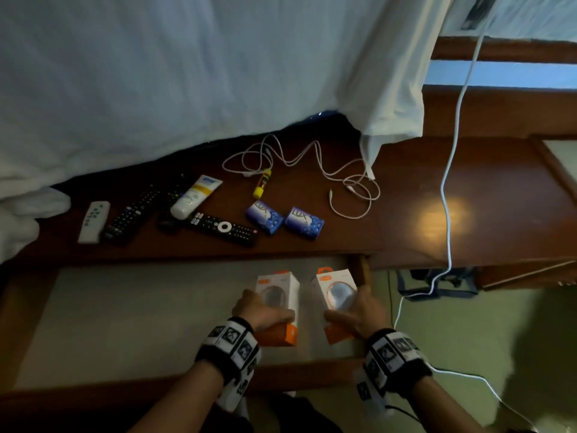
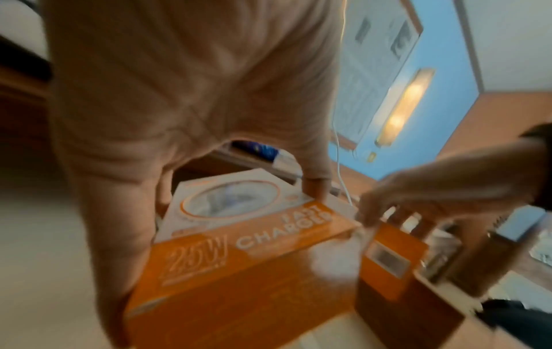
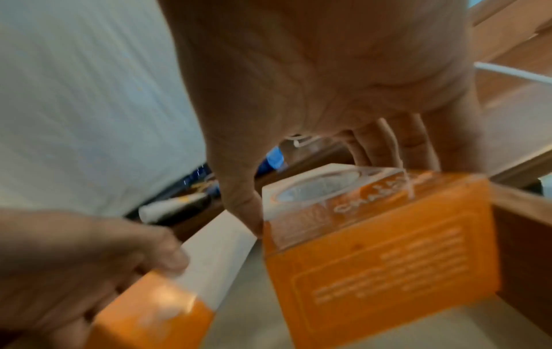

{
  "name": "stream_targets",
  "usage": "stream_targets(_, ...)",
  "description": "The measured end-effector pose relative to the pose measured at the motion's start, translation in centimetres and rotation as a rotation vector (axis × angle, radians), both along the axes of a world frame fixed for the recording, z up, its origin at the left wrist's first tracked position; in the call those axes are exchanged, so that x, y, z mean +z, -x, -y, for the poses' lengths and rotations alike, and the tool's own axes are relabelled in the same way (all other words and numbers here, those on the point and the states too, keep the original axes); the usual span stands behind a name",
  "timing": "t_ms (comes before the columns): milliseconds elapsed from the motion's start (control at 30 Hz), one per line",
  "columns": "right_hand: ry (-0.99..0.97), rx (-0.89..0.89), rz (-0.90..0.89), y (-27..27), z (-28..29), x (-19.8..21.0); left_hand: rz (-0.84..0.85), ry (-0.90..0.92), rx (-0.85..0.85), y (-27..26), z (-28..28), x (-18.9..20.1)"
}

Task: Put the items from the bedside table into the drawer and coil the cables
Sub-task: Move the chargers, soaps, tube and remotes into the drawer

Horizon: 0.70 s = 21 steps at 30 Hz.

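Observation:
The drawer (image 1: pixel 125 323) stands pulled out below the bedside table (image 1: pixel 406 182). My left hand (image 1: pixel 262 310) grips an orange-and-white charger box (image 1: pixel 281 292) low inside the drawer, thumb on one side and fingers on the other (image 2: pixel 313 184). My right hand (image 1: pixel 359 314) grips a second, identical box (image 1: pixel 335 292) beside the drawer's right wall (image 3: pixel 522 236). Both boxes show blurred in the wrist views (image 2: pixel 239 248) (image 3: pixel 388 236). On the table lie a loose pinkish cable (image 1: pixel 312 164), two blue soap bars (image 1: pixel 284 218), a yellow stick (image 1: pixel 262 182), a cream tube (image 1: pixel 195 196) and several remotes (image 1: pixel 223 228).
White bedding (image 1: pixel 156 89) overhangs the table's back edge. A white cable (image 1: pixel 449 170) hangs from above, crosses the table's right part and drops to the green floor (image 1: pixel 468 339). The drawer's left part has bare pale lining.

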State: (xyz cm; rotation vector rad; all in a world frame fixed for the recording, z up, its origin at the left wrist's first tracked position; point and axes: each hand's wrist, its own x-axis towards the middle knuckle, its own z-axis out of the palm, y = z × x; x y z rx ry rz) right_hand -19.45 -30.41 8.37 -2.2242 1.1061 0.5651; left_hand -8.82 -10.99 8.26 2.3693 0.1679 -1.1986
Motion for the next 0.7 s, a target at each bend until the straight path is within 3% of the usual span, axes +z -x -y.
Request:
stream_targets(200,-0.015,0.04,-0.151,0.3,-1.5,-4.6,-0.019,-0.078,0.06,2.5,3.2,-3.5)
stream_targets(467,0.007,0.107,-0.214,1.3,-1.1,-6.5,-0.027,-0.114,0.048,4.4,4.8,-5.1)
stream_targets(600,0.063,0.153,-0.215,1.2,-0.8,-6.3,-0.02,-0.117,-0.033,4.7,5.4,-4.8)
stream_targets(700,0.193,0.314,-0.115,0.5,-0.4,-6.0,-0.065,-0.151,0.031,4.2,5.6,-5.3)
